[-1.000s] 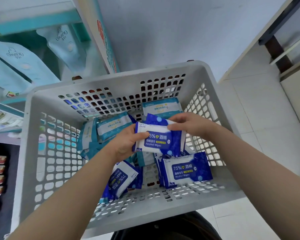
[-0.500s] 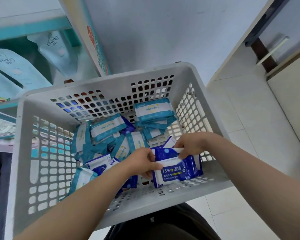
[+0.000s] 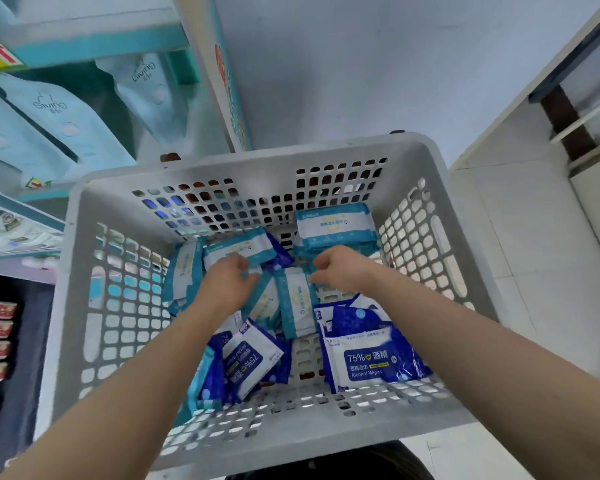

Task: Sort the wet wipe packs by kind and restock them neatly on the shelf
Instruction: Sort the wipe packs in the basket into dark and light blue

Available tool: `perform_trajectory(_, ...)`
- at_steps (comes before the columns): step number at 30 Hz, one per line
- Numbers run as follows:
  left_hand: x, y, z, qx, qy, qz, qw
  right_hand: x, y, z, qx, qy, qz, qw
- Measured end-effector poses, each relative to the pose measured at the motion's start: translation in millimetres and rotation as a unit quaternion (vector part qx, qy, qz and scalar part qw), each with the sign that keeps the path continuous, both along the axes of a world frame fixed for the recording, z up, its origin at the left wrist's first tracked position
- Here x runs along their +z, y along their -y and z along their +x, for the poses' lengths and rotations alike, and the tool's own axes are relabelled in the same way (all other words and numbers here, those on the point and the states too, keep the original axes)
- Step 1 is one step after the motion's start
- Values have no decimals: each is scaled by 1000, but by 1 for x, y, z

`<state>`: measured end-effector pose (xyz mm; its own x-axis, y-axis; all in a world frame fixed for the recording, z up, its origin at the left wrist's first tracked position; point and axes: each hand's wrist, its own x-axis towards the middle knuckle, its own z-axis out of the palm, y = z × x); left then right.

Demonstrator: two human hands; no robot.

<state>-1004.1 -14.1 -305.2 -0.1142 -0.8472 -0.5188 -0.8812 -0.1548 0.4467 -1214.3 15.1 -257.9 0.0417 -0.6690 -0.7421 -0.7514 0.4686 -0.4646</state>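
White floor tiles (image 3: 534, 271) show beside the grey perforated plastic basket (image 3: 84, 306) holding the packs. My left hand (image 3: 227, 285) curls onto a teal-and-white wipe pack (image 3: 239, 249); my right hand (image 3: 340, 270) seems to pinch another teal pack (image 3: 297, 299), though blur hides the grip. Dark blue alcohol wipe packs (image 3: 368, 362) lie nearer me.

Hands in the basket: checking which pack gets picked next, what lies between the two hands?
In the head view, an upright teal-and-white wipe pack lies between the left hand and right hand.
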Motion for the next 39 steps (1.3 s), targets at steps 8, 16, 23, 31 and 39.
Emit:
perform_trajectory(8,-42,31,33,-62,69,-50,994,-56,24,39,-8,-16,106,994)
perform_trajectory(16,-44,49,37,-39,78,-25,996,-82,24,44,-63,-29,102,992)
perform_trajectory(23,-32,46,38,-57,127,-14,990,-92,18,62,-10,-103,84,991)
perform_trajectory(31,-12,36,48,73,17,1,997,-91,21,63,-14,-53,55,997)
perform_trajectory(39,12,33,53,144,-119,-44,981,-60,23,46,-49,75,54,994)
